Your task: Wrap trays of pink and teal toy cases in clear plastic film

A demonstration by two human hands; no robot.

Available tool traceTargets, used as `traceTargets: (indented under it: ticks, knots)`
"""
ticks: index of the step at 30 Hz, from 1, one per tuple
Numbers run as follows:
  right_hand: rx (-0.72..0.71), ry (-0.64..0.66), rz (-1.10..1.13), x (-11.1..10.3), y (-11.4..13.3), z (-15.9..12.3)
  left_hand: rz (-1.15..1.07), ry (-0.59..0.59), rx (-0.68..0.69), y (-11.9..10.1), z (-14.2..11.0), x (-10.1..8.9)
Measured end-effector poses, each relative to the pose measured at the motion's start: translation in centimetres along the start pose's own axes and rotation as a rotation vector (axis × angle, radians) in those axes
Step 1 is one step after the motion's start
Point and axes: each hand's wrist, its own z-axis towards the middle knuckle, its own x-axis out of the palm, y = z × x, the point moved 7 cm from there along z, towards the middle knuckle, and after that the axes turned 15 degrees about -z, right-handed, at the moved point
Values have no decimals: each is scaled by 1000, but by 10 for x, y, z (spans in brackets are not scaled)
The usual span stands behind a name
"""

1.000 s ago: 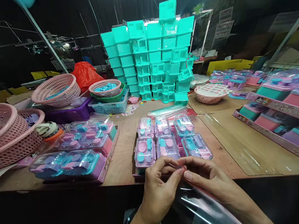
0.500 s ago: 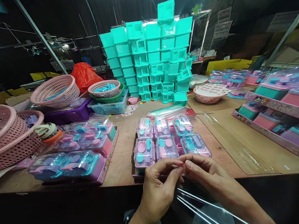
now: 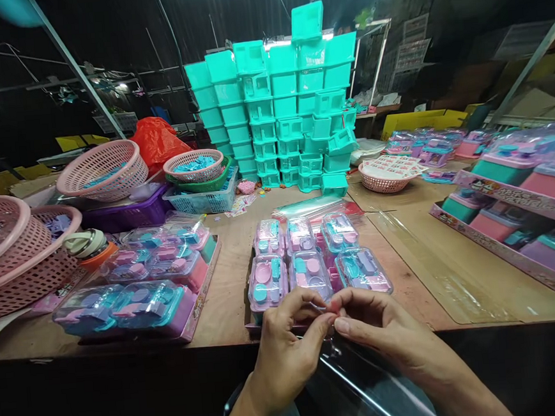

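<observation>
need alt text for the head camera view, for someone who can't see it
Left hand and right hand pinch the edge of a clear plastic bag at the table's near edge, just before a tray of six toy boxes. Teal bins stack behind.

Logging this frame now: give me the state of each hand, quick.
Left hand: fingers pinched shut on the clear plastic bag.
Right hand: fingers pinched shut on the same bag's edge.
</observation>
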Motion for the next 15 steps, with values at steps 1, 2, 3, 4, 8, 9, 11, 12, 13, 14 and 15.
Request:
traceTargets:
  ticks: [1,2,3,4,8,9,11,12,13,14,15]
  knots:
    - [-13,-6,-12,0,2,0,22,0,10,0,0,-1]
    - [-26,-14,-22,-1,3,0,49,-1,26,-1,-1,-1]
    - [-37,-23,-30,-1,5,0,78,-3,44,-1,-1,-1]
    - [-44,-23,-35,-1,6,0,99,-5,61,-1,-1,-2]
    - [-37,-2,13,-2,5,0,60,6,40,3,-3,-1]
    - [-36,9,29,-2,3,1,34,13,17,5,-3,-1]
    - [-40,10,57,-4,1,2,-20,32,-26,8,-2,0]
    - [-42,7,56,-5,0,3,-43,41,-43,9,-2,1]
    - [-47,2,50,-6,-1,3,-62,45,-56,10,-1,2]
    - [-55,0,44,-6,0,4,-75,46,-68,10,-1,2]
    - [-63,1,35,-5,0,4,-81,42,-77,10,0,2]
